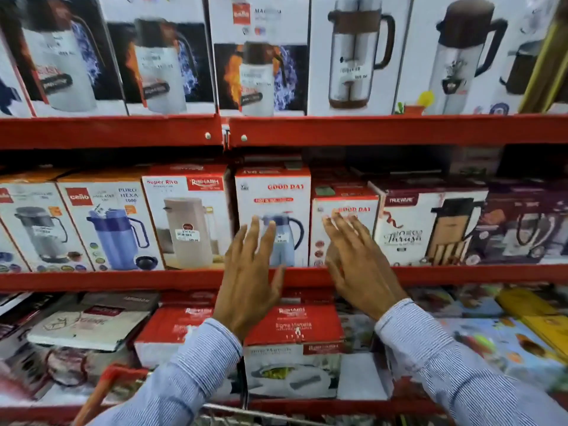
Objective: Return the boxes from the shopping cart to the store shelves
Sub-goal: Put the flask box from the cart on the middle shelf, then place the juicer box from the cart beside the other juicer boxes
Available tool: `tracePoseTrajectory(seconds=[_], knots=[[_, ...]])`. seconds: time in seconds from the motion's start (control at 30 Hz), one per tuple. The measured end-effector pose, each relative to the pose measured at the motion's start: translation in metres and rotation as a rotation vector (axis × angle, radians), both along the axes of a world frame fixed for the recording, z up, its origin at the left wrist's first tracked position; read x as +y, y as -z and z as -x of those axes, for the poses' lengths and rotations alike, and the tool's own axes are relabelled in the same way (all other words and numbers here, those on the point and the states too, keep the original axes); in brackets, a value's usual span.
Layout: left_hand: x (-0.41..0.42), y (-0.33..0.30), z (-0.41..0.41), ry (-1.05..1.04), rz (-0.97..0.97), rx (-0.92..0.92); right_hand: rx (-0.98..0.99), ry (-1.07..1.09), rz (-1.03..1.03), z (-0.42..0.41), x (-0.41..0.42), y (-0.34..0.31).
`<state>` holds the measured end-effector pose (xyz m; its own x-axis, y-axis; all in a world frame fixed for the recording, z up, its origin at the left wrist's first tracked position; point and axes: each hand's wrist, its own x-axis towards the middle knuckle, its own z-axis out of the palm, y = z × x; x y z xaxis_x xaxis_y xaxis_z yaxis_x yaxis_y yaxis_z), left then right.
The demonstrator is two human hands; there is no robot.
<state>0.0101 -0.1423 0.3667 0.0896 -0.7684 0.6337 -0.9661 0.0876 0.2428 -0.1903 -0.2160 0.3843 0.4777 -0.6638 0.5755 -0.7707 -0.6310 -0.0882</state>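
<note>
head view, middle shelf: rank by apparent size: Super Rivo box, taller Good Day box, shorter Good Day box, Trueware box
1. Super Rivo box and Trueware box: look alike, and wide-angle distortion makes ranking unsure.
2. Taller Good Day box.
3. Shorter Good Day box, partly covered by the right hand.

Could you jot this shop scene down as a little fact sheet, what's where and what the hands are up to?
place: red store shelves, three levels in view
middle shelf: jug and flask boxes standing in a row
left hand: open, fingers spread, before the taller Good Day box
right hand: open, before the shorter Good Day box
held: nothing
cart: red handle at bottom edge
</note>
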Motion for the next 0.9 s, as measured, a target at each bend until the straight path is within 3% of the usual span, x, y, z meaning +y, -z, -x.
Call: tracePoseTrajectory(seconds=[0.13,0.27,0.47,0.57,0.67,0.9], knots=[[0.024,0.060,0.038,0.113,0.025,-0.193,0.228,0.121,-0.025,0.040,0.026,0.047],[0.043,0.119,0.069,0.149,-0.176,-0.230,0.240,0.159,-0.123,0.078,0.050,0.100],[0.070,0.199,0.116,0.189,-0.450,-0.189,0.339,0.205,-0.453,0.139,0.075,0.199],[0.083,0.241,0.135,0.190,-0.628,-0.069,0.306,0.244,-0.643,0.162,0.085,0.244],[0.095,0.290,0.155,0.192,-0.840,0.078,0.153,0.305,-0.893,0.177,0.094,0.290],[0.081,0.373,0.195,0.096,-1.311,0.566,-0.137,0.574,-1.523,0.182,0.104,0.392]])
